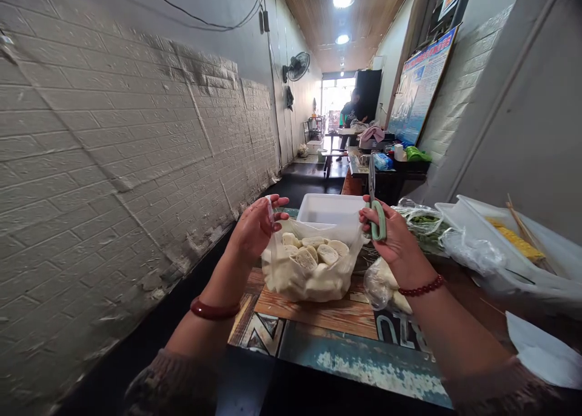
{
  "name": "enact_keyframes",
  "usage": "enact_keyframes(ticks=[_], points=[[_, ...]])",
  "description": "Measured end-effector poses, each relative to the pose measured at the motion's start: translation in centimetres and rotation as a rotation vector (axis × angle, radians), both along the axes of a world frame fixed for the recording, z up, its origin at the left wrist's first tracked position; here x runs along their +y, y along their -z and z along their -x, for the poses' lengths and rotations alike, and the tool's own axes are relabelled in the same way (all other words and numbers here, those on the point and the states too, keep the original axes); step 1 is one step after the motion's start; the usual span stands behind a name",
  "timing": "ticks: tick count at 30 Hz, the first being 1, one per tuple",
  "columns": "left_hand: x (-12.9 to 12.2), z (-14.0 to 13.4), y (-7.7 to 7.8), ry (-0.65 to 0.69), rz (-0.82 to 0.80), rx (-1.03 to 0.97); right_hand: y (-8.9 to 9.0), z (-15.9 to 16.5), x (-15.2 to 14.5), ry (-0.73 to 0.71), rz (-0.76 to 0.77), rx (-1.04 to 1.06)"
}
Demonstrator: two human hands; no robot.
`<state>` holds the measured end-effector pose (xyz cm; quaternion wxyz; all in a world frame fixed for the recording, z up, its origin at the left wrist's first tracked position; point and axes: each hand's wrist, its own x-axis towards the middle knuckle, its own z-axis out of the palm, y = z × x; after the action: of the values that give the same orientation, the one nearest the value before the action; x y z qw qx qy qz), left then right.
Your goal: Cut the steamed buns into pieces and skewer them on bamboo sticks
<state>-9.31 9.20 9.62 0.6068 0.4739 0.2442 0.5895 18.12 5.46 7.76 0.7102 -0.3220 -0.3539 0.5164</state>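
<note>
A broad wooden surface (345, 355), painted in worn teal and orange-brown boards with pale lettering, carries everything at hand. On its right side sits a large white plastic tub with sloping walls (457, 222). Nearer the middle, between the 2 hands, stands a sagging translucent plastic bag (304, 285), its mouth gaping upward. Just behind it is a smaller white rectangular plastic box (325, 208).

The left hand (255, 228) is raised at the bag's left rim, its grip pinching a thin whitish strip (270, 210); I cannot tell whether that strip belongs to the bag. The right hand (390, 231) is at the opposite rim, its grip curled around a pair of scissors with pale green plastic handles (381, 223), the metal blades pointing up. Whether those fingers also pinch the film is unclear.

Filling the bag are pale, rounded, porous-faced pieces (327, 254). They look soft and spongy, each probably light and easily dented, though the full load likely weighs down the slippery, limp film. The bag would be best taken by both sides of its rim, with support underneath; the stiff scissors, by their handles.
</note>
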Motion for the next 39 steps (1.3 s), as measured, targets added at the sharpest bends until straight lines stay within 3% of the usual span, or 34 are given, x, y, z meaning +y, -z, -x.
enact_keyframes(ticks=[13,16,23,31,39], points=[[-0.9,2.1,-0.9,-0.123,-0.068,0.006,-2.6,1.6,2.5,-0.026,-0.095,-0.067],[-2.1,2.3,0.3,-0.146,-0.082,0.012,-1.4,1.4,2.1,-0.022,-0.085,-0.079],[-4.8,3.0,4.8,-0.109,0.116,0.079,4.2,1.7,1.1,-0.078,0.092,-0.101],[-6.4,4.3,6.1,-0.196,0.140,0.101,4.8,1.7,0.1,-0.048,0.092,-0.095],[-9.3,5.9,8.7,-0.488,0.189,0.269,7.1,1.0,-2.1,0.271,-0.004,-0.338]])
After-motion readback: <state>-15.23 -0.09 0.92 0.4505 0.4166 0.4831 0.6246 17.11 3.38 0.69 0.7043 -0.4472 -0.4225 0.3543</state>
